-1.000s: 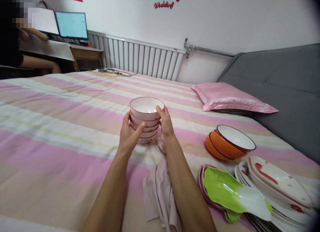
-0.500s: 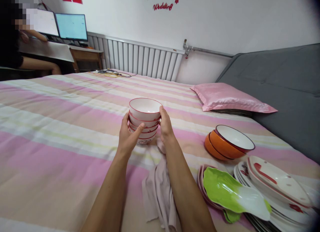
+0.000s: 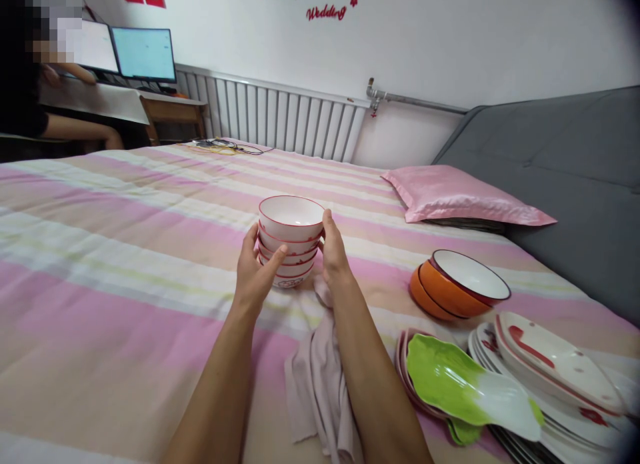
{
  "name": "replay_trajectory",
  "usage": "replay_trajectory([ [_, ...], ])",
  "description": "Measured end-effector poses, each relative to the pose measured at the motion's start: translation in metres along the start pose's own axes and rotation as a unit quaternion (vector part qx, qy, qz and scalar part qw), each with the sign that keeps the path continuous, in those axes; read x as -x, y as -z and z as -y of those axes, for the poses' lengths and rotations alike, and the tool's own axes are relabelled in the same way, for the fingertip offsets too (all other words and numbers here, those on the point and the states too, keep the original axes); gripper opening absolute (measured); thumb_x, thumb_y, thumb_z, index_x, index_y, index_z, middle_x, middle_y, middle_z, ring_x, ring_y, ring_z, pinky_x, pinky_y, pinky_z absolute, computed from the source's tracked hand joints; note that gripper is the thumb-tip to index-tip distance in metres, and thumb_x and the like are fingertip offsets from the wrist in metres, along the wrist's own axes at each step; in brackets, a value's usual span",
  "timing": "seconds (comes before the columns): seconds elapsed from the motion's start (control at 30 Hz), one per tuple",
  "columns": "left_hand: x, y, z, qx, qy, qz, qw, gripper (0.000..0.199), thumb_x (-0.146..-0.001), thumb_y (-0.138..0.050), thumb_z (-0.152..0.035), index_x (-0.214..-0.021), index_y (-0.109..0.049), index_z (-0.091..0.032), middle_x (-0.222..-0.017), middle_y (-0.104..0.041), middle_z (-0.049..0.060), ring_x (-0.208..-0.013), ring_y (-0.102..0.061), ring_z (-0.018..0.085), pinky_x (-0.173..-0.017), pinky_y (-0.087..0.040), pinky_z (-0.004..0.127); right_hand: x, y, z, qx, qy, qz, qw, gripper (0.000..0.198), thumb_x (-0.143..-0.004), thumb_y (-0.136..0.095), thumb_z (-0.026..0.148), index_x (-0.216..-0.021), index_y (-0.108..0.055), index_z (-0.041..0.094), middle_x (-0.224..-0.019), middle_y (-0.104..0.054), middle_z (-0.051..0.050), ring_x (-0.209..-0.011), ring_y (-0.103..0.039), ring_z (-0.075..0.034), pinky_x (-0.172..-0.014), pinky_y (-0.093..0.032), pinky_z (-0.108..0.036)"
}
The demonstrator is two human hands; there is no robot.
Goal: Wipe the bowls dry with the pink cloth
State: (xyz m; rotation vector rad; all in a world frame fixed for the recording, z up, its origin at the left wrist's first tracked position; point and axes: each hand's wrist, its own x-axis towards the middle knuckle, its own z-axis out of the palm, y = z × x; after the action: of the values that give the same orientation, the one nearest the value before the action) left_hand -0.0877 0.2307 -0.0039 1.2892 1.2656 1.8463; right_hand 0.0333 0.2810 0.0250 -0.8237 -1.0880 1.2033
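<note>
Two bare hands frame a nested stack of round white ceramic bowls with thin red rims (image 3: 290,234), which appears to rest upright on a pink, white and beige striped fabric bedspread (image 3: 125,284). The right thumb, which lay over the top bowl's lip a second ago, has drawn back to the rim's outer edge, while the stack has barely shifted. The left hand (image 3: 253,274) clasps the near left side, its thumb pressed across the front; the right hand (image 3: 334,256) braces the opposite side, its fingers mostly hidden and their pressure impossible to tell. The altered hold seems to leave the bowls steadied from both sides, with the top bowl's inside unobstructed. A crumpled pale pink fabric cloth (image 3: 317,377) lies partly beneath the right forearm. To the right sit two round, glossy orange bowls with a white interior (image 3: 450,294), a green-and-white leaf-shaped glazed dish (image 3: 465,384) and a pile of white ceramic plates with red decoration (image 3: 560,377).
</note>
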Motion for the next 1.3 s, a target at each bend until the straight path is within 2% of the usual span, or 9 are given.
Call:
replay_trajectory([
  [0.2,-0.002,0.002,0.003,-0.021,0.001,-0.022,1.000,0.069,-0.071,-0.072,-0.039,-0.132,-0.045,-0.022,-0.145,-0.042,0.010,-0.135,-0.035,0.026,-0.111,-0.027,0.041,-0.003,0.002,-0.001,-0.009,-0.014,-0.002,1.000,0.056,-0.083,-0.039,0.063,-0.123,-0.054,0.025,-0.133,-0.055,-0.003,-0.126,-0.046,-0.021,-0.105,-0.035,-0.042],
  [0.37,-0.002,0.002,0.003,-0.014,0.008,-0.036,0.999,0.070,-0.070,-0.073,-0.039,-0.132,-0.045,-0.022,-0.145,-0.040,0.011,-0.135,-0.035,0.025,-0.111,-0.028,0.041,-0.003,0.003,-0.001,-0.017,-0.010,-0.004,1.000,0.054,-0.083,-0.040,0.063,-0.119,-0.057,0.025,-0.134,-0.055,-0.002,-0.126,-0.046,-0.021,-0.106,-0.034,-0.041],
  [0.57,-0.002,0.002,0.002,-0.008,-0.023,-0.024,0.999,0.068,-0.072,-0.072,-0.037,-0.134,-0.046,-0.025,-0.147,-0.039,0.009,-0.136,-0.034,0.025,-0.112,-0.028,0.041,-0.003,0.002,-0.002,-0.023,0.008,0.007,1.000,0.053,-0.083,-0.042,0.063,-0.118,-0.058,0.027,-0.133,-0.055,-0.001,-0.125,-0.046,-0.021,-0.106,-0.035,-0.041],
  [0.67,-0.002,0.002,0.001,-0.001,-0.038,-0.016,0.999,0.066,-0.073,-0.071,-0.036,-0.133,-0.047,-0.025,-0.146,-0.041,0.008,-0.135,-0.035,0.025,-0.112,-0.029,0.041,-0.005,0.006,-0.002,-0.036,0.004,0.029,0.999,0.049,-0.084,-0.042,0.059,-0.118,-0.059,0.028,-0.134,-0.054,0.001,-0.126,-0.045,-0.022,-0.106,-0.033,-0.043],
  [0.8,-0.003,0.002,0.000,0.006,-0.043,-0.014,0.999,0.066,-0.073,-0.071,-0.035,-0.133,-0.048,-0.024,-0.146,-0.041,0.008,-0.134,-0.037,0.025,-0.111,-0.031,0.040,-0.006,0.016,0.002,-0.045,-0.002,0.096,0.994,0.043,-0.083,-0.048,0.053,-0.118,-0.059,0.031,-0.135,-0.054,0.003,-0.129,-0.042,-0.023,-0.107,-0.032,-0.045],
  [0.97,-0.003,0.001,0.000,0.011,-0.043,-0.018,0.999,0.067,-0.072,-0.072,-0.034,-0.133,-0.047,-0.021,-0.144,-0.043,0.010,-0.134,-0.038,0.025,-0.110,-0.032,0.039,0.001,0.019,0.012,-0.035,0.047,0.158,0.986,0.046,-0.077,-0.062,0.044,-0.121,-0.058,0.030,-0.124,-0.062,0.002,-0.121,-0.050,-0.022,-0.103,-0.038,-0.039],
  [1.3,-0.004,0.004,0.002,0.011,-0.052,-0.025,0.998,0.062,-0.072,-0.071,-0.032,-0.129,-0.050,-0.023,-0.143,-0.044,0.010,-0.133,-0.039,0.026,-0.108,-0.034,0.040,0.000,0.010,0.006,0.005,0.097,0.139,0.986,0.046,-0.080,-0.060,0.046,-0.122,-0.055,0.028,-0.122,-0.063,0.000,-0.115,-0.054,-0.019,-0.101,-0.042,-0.036],
])
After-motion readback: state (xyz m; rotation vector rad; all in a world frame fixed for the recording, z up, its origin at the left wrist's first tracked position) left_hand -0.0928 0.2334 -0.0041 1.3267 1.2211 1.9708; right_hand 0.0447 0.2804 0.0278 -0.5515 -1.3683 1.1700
